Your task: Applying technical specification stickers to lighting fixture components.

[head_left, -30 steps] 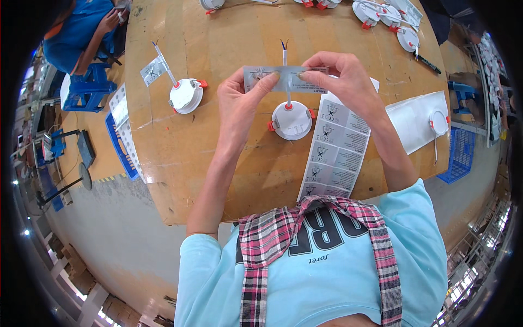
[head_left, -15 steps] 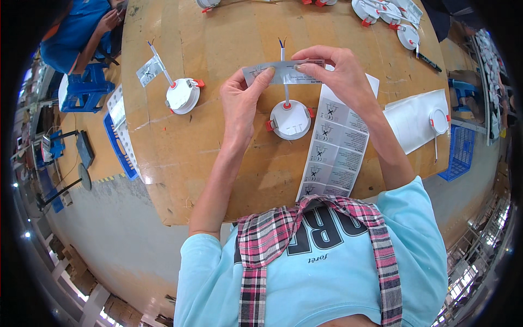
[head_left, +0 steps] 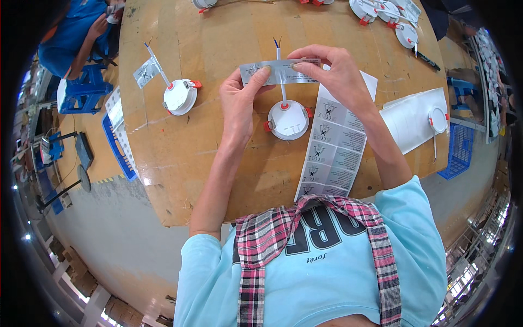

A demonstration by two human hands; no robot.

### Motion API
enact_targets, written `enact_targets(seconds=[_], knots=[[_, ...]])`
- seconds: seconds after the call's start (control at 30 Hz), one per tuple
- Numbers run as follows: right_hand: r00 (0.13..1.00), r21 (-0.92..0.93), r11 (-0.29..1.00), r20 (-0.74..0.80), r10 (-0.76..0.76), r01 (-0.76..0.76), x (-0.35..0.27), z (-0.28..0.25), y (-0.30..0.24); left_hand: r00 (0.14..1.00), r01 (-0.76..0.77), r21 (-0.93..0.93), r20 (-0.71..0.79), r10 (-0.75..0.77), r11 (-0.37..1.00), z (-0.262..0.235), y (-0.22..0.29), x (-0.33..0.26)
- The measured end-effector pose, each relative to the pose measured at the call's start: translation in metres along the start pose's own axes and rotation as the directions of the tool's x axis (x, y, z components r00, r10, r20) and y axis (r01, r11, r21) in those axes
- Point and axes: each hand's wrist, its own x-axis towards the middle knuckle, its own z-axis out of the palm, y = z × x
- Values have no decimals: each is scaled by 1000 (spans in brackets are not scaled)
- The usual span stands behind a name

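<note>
Thumb and fingers (head_left: 265, 71) of the left hand (head_left: 239, 103) are clamped on one end of a grey label strip (head_left: 279, 72), while the right hand (head_left: 335, 73) pinches the other end, the strip stretched flat between them above the middle of the bench (head_left: 218, 163). Directly beneath it, a round white lamp (head_left: 289, 120) with red clips rests on the wooden top, its thin wire (head_left: 279, 76) rising behind the strip. Just beside the lamp, toward the right, lies a long sheet of labels (head_left: 332, 152) running to the near edge. A second white lamp (head_left: 178, 97), tagged on its own wire, sits toward the left edge. A white bag (head_left: 406, 122) lies at the right edge, with more lamps (head_left: 376, 10) in the far right corner. Another person (head_left: 76, 30) in blue sits beyond the far left corner.
</note>
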Motion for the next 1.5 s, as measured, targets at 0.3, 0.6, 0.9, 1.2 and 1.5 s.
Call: enact_targets(seconds=[0.3, 0.6, 0.9, 1.2, 1.5], knots=[[999, 17, 999, -17, -29, 30, -1, 1, 1, 997, 31, -106, 73, -23, 994, -1, -1, 1], [999, 48, 998, -14, -44, 45, 0, 2, 5, 992, 70, -177, 116, -49, 982, -2, -2, 2], [993, -141, 983, -10, -116, 114, 5, -7, 11, 993, 58, -184, 108, -39, 981, -1, -2, 2], [967, -233, 946, 166, -191, 227, 27, -4, -3, 987, 48, -163, 160, -22, 985, 4, 0, 3], [979, -72, 997, 202, 36, -21, 33, -2, 8, 987, 84, -113, 146, -67, 990, -2, -2, 9]])
